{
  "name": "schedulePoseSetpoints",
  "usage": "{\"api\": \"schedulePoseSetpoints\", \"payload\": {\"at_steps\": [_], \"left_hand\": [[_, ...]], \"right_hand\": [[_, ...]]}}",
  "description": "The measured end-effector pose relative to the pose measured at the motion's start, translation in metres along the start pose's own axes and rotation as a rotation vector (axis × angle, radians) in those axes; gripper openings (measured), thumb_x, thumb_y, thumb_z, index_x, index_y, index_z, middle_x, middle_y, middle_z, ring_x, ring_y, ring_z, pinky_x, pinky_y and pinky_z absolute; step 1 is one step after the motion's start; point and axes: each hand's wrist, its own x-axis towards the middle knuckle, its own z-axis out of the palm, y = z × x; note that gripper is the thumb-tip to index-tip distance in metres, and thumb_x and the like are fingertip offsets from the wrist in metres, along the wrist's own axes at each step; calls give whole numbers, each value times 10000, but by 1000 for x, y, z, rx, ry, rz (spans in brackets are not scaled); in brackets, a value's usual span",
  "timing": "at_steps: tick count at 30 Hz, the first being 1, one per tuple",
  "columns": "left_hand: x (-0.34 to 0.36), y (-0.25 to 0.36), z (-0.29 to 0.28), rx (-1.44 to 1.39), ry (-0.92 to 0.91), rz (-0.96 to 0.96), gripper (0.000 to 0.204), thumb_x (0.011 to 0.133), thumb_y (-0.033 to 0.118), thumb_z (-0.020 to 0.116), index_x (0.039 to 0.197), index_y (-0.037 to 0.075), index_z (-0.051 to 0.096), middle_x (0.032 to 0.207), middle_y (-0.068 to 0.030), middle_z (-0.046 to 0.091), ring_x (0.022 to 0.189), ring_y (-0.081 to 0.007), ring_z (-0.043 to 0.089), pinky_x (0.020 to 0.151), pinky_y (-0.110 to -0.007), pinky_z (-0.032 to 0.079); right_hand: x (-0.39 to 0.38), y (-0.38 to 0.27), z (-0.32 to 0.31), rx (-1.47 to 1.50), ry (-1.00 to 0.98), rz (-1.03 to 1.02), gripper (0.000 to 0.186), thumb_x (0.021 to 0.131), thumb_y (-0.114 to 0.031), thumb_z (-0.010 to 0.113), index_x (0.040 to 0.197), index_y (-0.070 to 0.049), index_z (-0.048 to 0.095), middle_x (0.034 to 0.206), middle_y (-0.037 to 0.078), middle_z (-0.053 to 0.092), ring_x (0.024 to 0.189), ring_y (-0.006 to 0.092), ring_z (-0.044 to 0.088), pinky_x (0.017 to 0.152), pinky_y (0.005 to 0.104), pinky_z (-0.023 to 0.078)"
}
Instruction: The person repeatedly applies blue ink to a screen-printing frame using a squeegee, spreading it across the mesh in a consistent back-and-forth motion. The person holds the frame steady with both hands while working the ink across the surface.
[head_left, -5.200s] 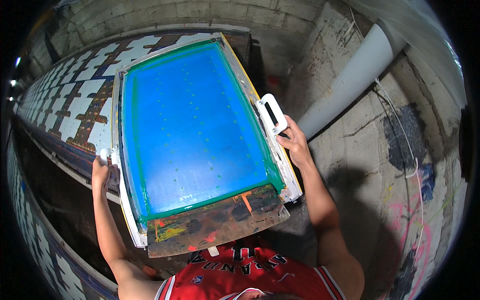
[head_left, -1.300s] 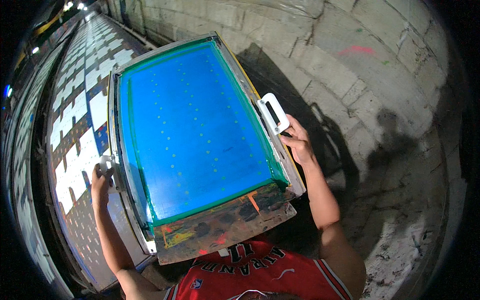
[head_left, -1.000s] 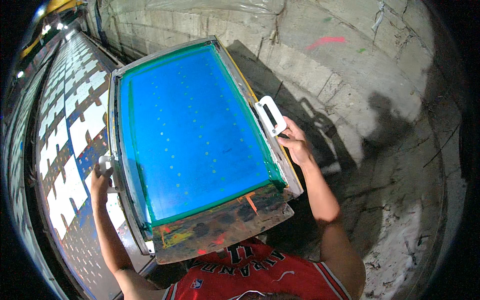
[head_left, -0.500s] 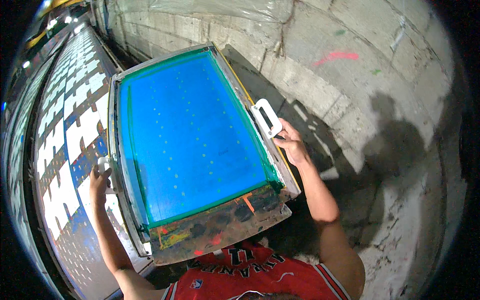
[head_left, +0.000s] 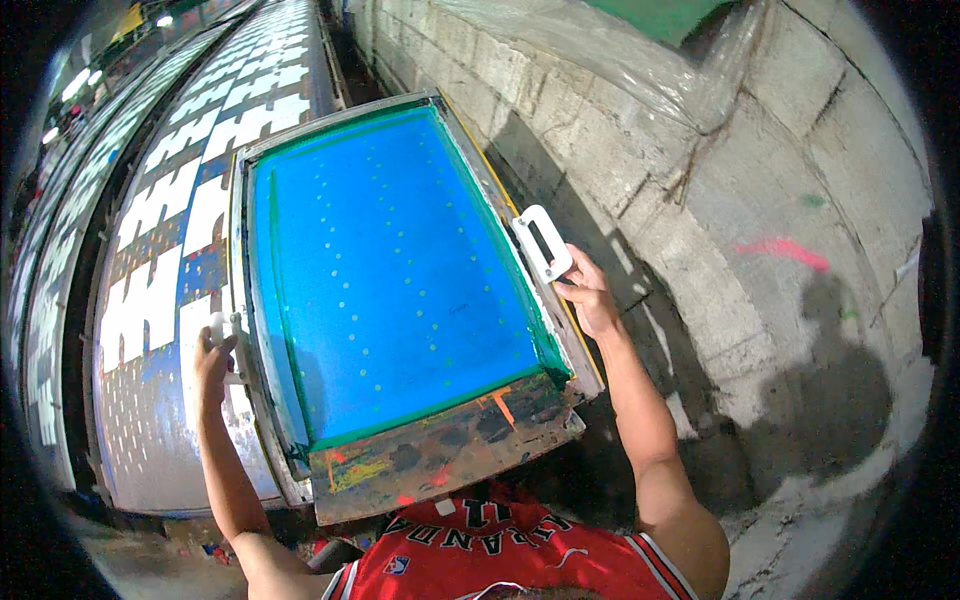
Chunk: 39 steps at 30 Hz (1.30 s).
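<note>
My left hand (head_left: 211, 362) grips a white handle (head_left: 217, 326) on the left rail of a large screen frame (head_left: 394, 256), partly hidden by the fingers. A second white handle (head_left: 532, 215) is on the right rail, with my right hand (head_left: 590, 298) closed on it and the frame's edge. The frame has a bright blue panel with rows of small pale dots and a green border. Across its near end is a dark, paint-stained board (head_left: 420, 470), tilted toward my red jersey.
A long table (head_left: 140, 420) with white cross-shaped pieces runs away on the left, with a parallel one (head_left: 55, 350) beyond. A concrete block wall (head_left: 800, 220), streaked pink, stands right, with plastic sheeting (head_left: 670, 80) above and shadows cast on it.
The view has swung round: the grey pipe is gone and the long table now stretches away ahead at the left. The frame travels with me, both hands still gripping it.
</note>
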Motion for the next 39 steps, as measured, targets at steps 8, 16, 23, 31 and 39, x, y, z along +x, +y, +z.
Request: {"api": "schedulePoseSetpoints", "payload": {"at_steps": [8, 16, 23, 31, 39], "left_hand": [[-37, -14, -39, 12, 179, -79, 450, 910, 176, 719, 1293, 18, 545, 840, -39, 601, 579, -105, 517, 498, -285, 414], [-92, -27, -76, -1, 304, -164, 339, 936, 171, 680, 1208, 17, 549, 789, -31, 576, 572, -110, 517, 505, -290, 410], [-152, -4, -95, 74, 452, -188, 282, 937, 177, 664, 1153, 22, 568, 819, -22, 567, 609, -107, 525, 535, -280, 416], [-211, 48, -46, -61, 570, -272, 278, 947, 161, 680, 1161, 28, 563, 825, -8, 592, 582, -75, 530, 498, -246, 430], [-320, 77, 36, -61, 797, -368, 263, 942, 134, 658, 1142, -5, 560, 844, -54, 609, 588, -122, 566, 498, -289, 468]], "right_hand": [[53, 4, 31, 54, -177, 45, 643, 804, -27, 684, 1418, 17, 501, 1269, 115, 623, 1221, 226, 560, 1084, 369, 385], [125, 18, 84, 15, -467, 73, 805, 783, -137, 724, 1498, 54, 408, 1286, 138, 586, 1258, 244, 531, 1120, 392, 362], [182, 28, 141, 55, -606, 69, 693, 772, -130, 707, 1413, 31, 497, 1242, 112, 617, 1175, 233, 577, 1070, 388, 406], [255, 10, 139, 65, -788, 92, 690, 782, -113, 706, 1419, 38, 489, 1257, 118, 614, 1191, 236, 575, 1079, 377, 412], [290, 4, 138, 105, -1030, 87, 678, 768, -100, 705, 1403, 31, 507, 1225, 106, 638, 1170, 220, 606, 1063, 366, 432]]}}
